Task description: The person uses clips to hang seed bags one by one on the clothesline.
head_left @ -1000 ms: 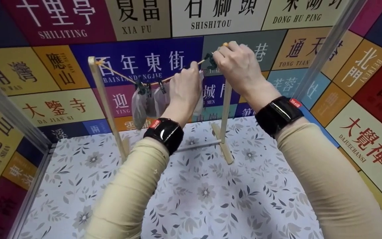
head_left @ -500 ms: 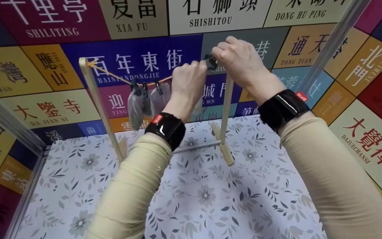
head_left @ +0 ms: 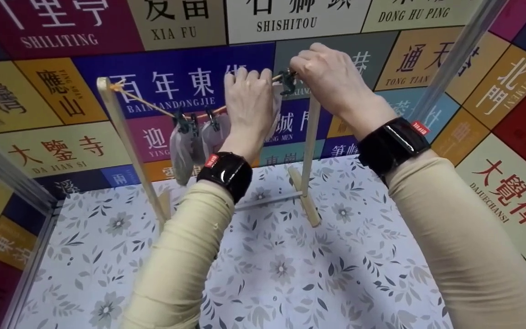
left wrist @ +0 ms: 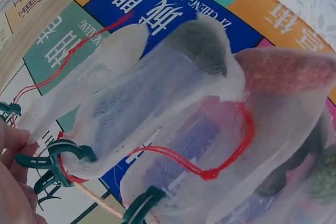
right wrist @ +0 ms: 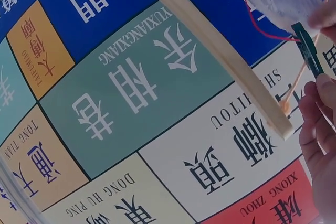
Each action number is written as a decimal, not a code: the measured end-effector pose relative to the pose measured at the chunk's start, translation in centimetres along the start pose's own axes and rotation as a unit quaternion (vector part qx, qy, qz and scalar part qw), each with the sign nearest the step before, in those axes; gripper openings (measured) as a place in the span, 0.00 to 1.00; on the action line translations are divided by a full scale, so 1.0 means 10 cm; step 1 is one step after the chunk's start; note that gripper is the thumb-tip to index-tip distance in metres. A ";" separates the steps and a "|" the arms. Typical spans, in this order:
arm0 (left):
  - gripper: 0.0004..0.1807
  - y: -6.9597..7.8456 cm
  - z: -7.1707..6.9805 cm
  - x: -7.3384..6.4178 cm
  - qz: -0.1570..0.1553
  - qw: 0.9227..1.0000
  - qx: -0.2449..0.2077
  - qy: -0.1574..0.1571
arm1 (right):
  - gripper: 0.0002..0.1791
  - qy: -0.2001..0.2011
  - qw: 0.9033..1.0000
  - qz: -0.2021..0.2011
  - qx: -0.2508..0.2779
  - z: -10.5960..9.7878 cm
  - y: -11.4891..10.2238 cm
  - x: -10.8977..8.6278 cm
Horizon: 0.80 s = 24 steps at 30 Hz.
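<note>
My right hand pinches a green spring clip on the orange line near the right post. Beside it, my left hand holds the upper corner of a sheer white drawstring bag with a red cord, between thumb and fingers. In the left wrist view, the left fingers are at that corner, right by the clip. More sheer bags hang close by, one under another green clip. In the head view, several clipped bags hang left of my left hand.
The line runs from the left wooden post to the right wooden post, which has a wooden foot. A pale rod joins them low down. Below lies a floral cloth; a lettered wall stands close behind.
The head view has shifted slightly. My left hand draws a little left from the clip, baring a short piece of line; my right hand keeps its pinch at the clip.
</note>
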<state>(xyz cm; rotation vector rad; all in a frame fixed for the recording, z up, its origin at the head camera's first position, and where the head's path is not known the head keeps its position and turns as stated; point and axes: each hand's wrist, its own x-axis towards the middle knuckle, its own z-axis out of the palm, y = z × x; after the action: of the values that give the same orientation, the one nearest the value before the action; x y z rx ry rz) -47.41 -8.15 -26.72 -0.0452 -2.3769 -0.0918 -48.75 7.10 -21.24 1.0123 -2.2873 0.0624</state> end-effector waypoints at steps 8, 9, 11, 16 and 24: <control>0.10 -0.10 0.03 -0.06 0.005 0.999 -0.049 0.020 | 0.11 -0.033 0.999 -0.023 -0.031 0.06 -0.06 -0.02; 0.10 -0.12 0.03 -0.06 0.006 0.999 -0.042 0.017 | 0.12 -0.042 0.998 -0.025 -0.039 0.06 -0.06 -0.02; 0.09 -0.14 0.02 -0.07 0.014 1.000 -0.023 0.005 | 0.13 -0.062 0.996 -0.031 -0.053 0.07 -0.07 0.00; 0.08 -0.21 -0.01 -0.14 0.051 0.998 0.022 -0.001 | 0.17 -0.080 0.994 -0.042 -0.062 0.15 -0.09 0.02; 0.09 -0.28 -0.01 -0.41 0.146 0.985 0.064 0.066 | 0.25 -0.093 0.993 -0.022 -0.063 0.28 -0.05 -0.17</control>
<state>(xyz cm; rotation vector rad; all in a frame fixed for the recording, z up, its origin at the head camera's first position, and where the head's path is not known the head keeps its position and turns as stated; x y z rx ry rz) -44.54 -10.97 -29.67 -0.3162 -2.2137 0.1934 -49.02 7.07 -24.53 1.0407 -2.3995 -0.2003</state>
